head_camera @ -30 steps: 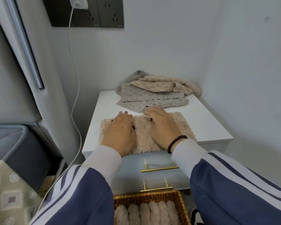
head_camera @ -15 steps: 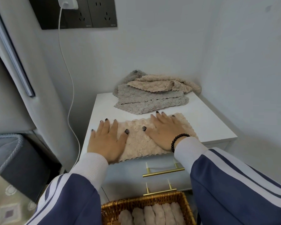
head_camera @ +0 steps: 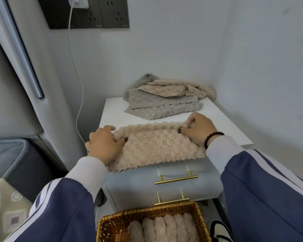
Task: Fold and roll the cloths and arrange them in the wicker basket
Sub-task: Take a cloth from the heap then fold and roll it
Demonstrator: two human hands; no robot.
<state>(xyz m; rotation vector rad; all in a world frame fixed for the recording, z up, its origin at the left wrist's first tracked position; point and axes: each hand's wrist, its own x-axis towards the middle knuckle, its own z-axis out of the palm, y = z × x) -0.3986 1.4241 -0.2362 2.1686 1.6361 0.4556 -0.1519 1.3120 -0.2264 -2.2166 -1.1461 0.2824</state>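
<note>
Seen from above, a person in a blue striped jacket stood at a white nightstand [head_camera: 234, 137]. At the far left, a charger cable [head_camera: 77, 84] hung down the wall. The left hand [head_camera: 103, 144] pinched the far left corner of a beige cloth [head_camera: 156, 147], thumb on top, fingers curled around the edge. The cloth lay flat across the near part of the top, its near edge overhanging. The right hand [head_camera: 198, 130] pinched the far right corner the same way. A pile [head_camera: 164, 100] of grey and beige cloths waited farther back. Below, a wicker basket [head_camera: 108, 226] held rolled cloths [head_camera: 164, 229] in a row. To fold well, both corners should probably lift together and meet the near edge evenly.
</note>
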